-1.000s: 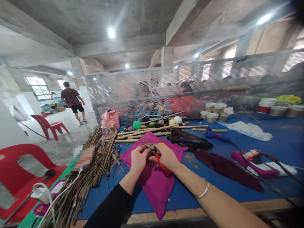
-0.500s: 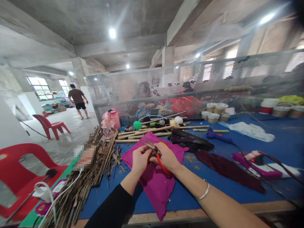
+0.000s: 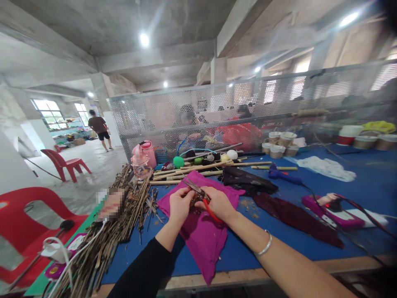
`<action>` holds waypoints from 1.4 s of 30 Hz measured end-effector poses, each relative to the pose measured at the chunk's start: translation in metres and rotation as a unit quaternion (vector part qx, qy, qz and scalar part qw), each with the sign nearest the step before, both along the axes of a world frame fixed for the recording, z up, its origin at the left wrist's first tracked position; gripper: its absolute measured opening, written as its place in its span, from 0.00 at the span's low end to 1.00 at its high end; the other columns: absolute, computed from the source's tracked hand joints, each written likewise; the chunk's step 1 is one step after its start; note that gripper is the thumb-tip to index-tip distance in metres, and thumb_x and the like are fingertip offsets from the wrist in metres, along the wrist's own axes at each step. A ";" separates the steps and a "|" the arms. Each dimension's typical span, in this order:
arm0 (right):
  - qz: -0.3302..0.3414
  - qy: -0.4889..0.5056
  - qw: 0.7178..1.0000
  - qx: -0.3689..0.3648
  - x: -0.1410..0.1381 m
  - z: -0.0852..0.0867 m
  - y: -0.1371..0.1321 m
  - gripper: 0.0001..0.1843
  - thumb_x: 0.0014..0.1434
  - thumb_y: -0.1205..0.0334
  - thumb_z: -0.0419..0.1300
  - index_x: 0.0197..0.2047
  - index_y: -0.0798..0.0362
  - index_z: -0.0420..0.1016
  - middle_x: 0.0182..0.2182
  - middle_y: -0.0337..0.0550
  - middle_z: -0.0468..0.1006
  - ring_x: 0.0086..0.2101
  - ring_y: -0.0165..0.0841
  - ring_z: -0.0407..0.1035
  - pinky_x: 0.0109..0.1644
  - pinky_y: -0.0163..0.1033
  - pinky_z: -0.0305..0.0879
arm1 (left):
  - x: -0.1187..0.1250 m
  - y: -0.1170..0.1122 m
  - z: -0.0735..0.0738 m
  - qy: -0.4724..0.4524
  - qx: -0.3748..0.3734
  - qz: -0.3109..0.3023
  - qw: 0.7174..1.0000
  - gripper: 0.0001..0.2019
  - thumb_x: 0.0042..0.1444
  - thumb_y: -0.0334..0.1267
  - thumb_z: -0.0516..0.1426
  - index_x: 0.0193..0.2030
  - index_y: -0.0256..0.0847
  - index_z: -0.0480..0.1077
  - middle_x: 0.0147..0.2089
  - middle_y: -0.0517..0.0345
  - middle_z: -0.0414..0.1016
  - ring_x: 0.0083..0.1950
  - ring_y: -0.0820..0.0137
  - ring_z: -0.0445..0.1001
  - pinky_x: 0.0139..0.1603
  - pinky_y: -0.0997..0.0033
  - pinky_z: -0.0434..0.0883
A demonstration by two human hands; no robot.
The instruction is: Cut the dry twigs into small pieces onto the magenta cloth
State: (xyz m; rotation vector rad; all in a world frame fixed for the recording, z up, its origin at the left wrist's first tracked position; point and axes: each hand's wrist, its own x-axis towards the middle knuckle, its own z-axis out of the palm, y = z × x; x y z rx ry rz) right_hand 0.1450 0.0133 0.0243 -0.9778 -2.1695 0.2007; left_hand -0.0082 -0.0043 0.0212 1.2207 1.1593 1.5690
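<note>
scissors [image 3: 211, 212] in right hand [image 3: 219, 203], left hand [image 3: 180, 205] narrow, between dry stalks [image 3: 124, 223] and black cloth [image 3: 248, 181]

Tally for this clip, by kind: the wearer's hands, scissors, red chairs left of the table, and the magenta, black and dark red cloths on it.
Left hand, right hand: 2
Scissors: 1
Near chair, far chair: 2
Magenta cloth, black cloth, dark red cloth: 3
Total: 8

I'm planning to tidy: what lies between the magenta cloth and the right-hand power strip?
Brown crumbs, then a dark maroon cloth, as the head view shows.
</note>
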 end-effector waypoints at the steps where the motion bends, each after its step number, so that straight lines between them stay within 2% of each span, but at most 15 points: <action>1: -0.001 0.000 1.000 -0.002 0.000 0.000 0.000 0.20 0.51 0.48 0.59 0.43 0.52 0.69 0.36 0.47 0.76 0.38 0.38 0.69 0.42 0.38 0.63 | 0.000 0.000 0.000 0.003 -0.003 0.004 1.000 0.14 0.42 0.40 0.61 0.35 0.33 0.76 0.30 0.52 0.78 0.28 0.70 0.73 0.27 0.76 0.68; 9: -0.012 -0.015 1.000 -0.011 -0.001 -0.004 0.001 0.18 0.53 0.49 0.57 0.43 0.51 0.69 0.34 0.44 0.76 0.36 0.36 0.71 0.39 0.36 0.63 | 0.001 -0.001 0.006 0.011 -0.032 0.048 0.998 0.13 0.41 0.38 0.61 0.34 0.32 0.75 0.25 0.54 0.76 0.23 0.74 0.69 0.24 0.77 0.65; 13: -0.041 -0.036 0.998 0.021 -0.003 -0.004 0.000 0.24 0.50 0.47 0.59 0.46 0.52 0.67 0.39 0.48 0.75 0.40 0.40 0.69 0.42 0.40 0.63 | 0.001 0.001 0.005 0.018 -0.019 0.057 0.998 0.10 0.40 0.36 0.61 0.31 0.33 0.75 0.25 0.54 0.76 0.25 0.73 0.71 0.26 0.77 0.66; 16: -0.048 -0.046 0.997 0.036 -0.004 -0.004 0.000 0.27 0.48 0.46 0.60 0.47 0.54 0.66 0.40 0.51 0.73 0.42 0.42 0.67 0.43 0.43 0.63 | 0.001 0.001 0.003 0.019 -0.003 0.046 0.999 0.10 0.40 0.35 0.60 0.31 0.33 0.75 0.27 0.53 0.77 0.27 0.72 0.72 0.28 0.76 0.67; 21: -0.021 -0.005 1.000 0.004 -0.003 -0.003 0.001 0.22 0.51 0.48 0.59 0.45 0.52 0.67 0.38 0.47 0.74 0.38 0.38 0.68 0.41 0.40 0.63 | 0.004 -0.003 0.005 0.009 0.002 0.007 1.000 0.12 0.41 0.38 0.61 0.33 0.33 0.76 0.29 0.52 0.78 0.28 0.70 0.73 0.29 0.75 0.68; 28: -0.019 0.022 1.000 0.005 -0.002 -0.002 0.001 0.24 0.50 0.45 0.59 0.45 0.52 0.67 0.38 0.47 0.74 0.39 0.39 0.68 0.41 0.40 0.63 | 0.005 -0.003 0.007 -0.073 -0.003 -0.060 0.996 0.15 0.40 0.36 0.62 0.37 0.33 0.76 0.35 0.51 0.78 0.33 0.69 0.74 0.34 0.73 0.70; 34: -0.033 -0.008 0.998 0.052 -0.005 -0.003 0.001 0.29 0.46 0.43 0.60 0.44 0.55 0.66 0.36 0.50 0.72 0.37 0.41 0.67 0.41 0.44 0.63 | 0.005 -0.004 0.006 -0.049 0.017 -0.046 0.998 0.11 0.40 0.34 0.61 0.34 0.34 0.76 0.33 0.52 0.78 0.33 0.69 0.74 0.36 0.73 0.69; 42: -0.003 0.022 1.000 0.008 -0.003 -0.002 0.001 0.22 0.51 0.44 0.57 0.42 0.53 0.67 0.35 0.47 0.74 0.36 0.38 0.68 0.39 0.39 0.63 | 0.008 -0.006 0.005 -0.073 -0.012 -0.029 0.997 0.14 0.40 0.37 0.62 0.36 0.34 0.76 0.30 0.54 0.78 0.27 0.72 0.72 0.28 0.75 0.68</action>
